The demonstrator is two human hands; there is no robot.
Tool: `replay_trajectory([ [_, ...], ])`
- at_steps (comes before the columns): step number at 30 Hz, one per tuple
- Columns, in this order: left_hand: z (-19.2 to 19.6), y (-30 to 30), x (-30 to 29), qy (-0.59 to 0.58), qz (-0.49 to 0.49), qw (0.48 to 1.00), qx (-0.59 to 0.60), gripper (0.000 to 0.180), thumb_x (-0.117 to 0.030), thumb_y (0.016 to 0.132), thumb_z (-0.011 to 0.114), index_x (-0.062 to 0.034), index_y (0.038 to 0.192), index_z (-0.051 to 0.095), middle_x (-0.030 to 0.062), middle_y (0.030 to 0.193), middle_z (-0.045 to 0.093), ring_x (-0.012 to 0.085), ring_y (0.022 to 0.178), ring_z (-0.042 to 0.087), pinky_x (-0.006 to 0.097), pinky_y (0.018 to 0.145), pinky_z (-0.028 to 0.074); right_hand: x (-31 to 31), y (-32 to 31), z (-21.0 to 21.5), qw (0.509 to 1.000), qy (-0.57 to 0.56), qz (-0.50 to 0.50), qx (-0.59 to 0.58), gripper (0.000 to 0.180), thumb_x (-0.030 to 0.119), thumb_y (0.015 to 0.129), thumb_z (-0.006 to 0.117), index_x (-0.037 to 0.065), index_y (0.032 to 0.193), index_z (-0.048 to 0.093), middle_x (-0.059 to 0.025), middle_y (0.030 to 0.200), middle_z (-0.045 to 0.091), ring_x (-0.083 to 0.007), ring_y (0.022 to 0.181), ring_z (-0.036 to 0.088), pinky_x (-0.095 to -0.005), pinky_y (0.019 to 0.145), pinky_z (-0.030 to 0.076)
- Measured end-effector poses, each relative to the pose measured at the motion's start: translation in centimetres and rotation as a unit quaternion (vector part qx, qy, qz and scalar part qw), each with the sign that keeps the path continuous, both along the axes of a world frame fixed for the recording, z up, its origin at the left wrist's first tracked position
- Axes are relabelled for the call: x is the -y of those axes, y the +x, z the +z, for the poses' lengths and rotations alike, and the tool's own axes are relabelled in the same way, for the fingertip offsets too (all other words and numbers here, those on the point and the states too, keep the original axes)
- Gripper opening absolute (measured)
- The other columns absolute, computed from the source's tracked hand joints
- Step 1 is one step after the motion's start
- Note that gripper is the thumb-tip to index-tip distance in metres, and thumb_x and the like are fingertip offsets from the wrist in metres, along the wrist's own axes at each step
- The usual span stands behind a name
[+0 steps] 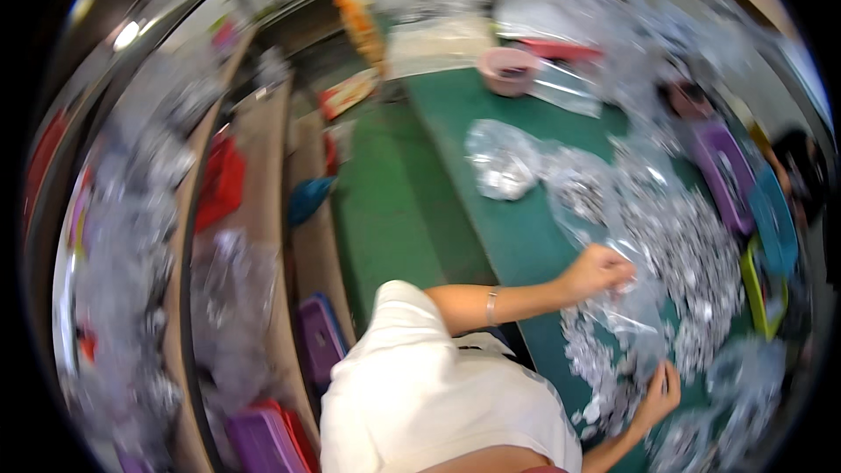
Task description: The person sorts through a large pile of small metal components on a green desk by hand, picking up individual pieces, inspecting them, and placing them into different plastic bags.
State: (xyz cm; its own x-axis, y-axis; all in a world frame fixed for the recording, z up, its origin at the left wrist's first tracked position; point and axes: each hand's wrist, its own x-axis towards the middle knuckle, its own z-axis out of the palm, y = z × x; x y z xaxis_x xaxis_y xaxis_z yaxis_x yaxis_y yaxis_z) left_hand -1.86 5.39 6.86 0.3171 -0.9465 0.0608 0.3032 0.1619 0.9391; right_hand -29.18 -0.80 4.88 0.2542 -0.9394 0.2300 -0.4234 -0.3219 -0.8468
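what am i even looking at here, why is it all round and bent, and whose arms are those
This is one picture from a wide fisheye camera worn on a person's head, looking down at their own work. That lens is why straight edges curve and the corners go black. The image is also blurred.

There is no machine here: the two bare arms belong to the wearer. The left hand grips the top of a clear plastic bag, and the right hand is at its lower edge.

They work at a green table covered with a heap of small shiny silver pieces; what they are is too blurred to tell. Farther back lie another filled clear bag and a pink bowl. Purple bins stand low on the left.
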Motion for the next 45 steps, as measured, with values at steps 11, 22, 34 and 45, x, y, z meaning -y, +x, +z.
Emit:
replay_trajectory([
  [11,10.8,-4.6,4.8,-0.348,0.066,0.638,0.684,0.021,-0.027,0.055,0.068,-0.0084,0.054,0.057,0.0063,0.054,0.056,0.0258,0.051,0.058,0.035,0.04,0.041,-4.5,4.2,11.3,0.906,0.227,0.12,0.335,0.044,0.016,0.087,0.052,-0.006,0.125,0.046,0.003,0.057,0.029,-0.0057,0.049,0.027,-0.0183,0.045,0.024],
  [22,5.5,-5.7,5.2,-0.14,-0.224,0.73,0.63,0.037,-0.028,0.066,0.072,-0.0019,0.086,0.056,0.0165,0.068,0.06,0.0371,0.071,0.061,0.045,0.059,0.047,-2.5,3.3,5.1,0.855,0.363,0.074,0.364,0.032,0.014,0.092,0.047,-0.005,0.118,0.049,-0.003,0.062,0.044,-0.008,0.044,0.037,-0.0182,0.035,0.027],
  [34,2.0,-8.7,5.4,-0.114,-0.255,0.768,0.576,0.036,-0.033,0.067,0.074,-0.0024,0.066,0.054,0.015,0.06,0.057,0.0364,0.059,0.057,0.042,0.048,0.044,-3.7,0.3,4.1,0.93,0.279,0.006,0.239,0.032,0.014,0.085,0.059,0.001,0.115,0.059,-0.0009,0.06,0.052,-0.0059,0.046,0.042,-0.0201,0.039,0.029],
  [45,1.2,-10.5,3.8,-0.21,-0.164,0.758,0.595,0.03,-0.024,0.071,0.071,-0.0052,0.063,0.049,0.0106,0.063,0.054,0.0304,0.055,0.056,0.039,0.044,0.039,-4.0,-0.5,4.7,0.952,0.242,-0.011,0.185,0.029,0.016,0.085,0.06,-0.005,0.104,0.061,-0.0001,0.059,0.051,-0.0057,0.044,0.042,-0.0209,0.038,0.029],
])
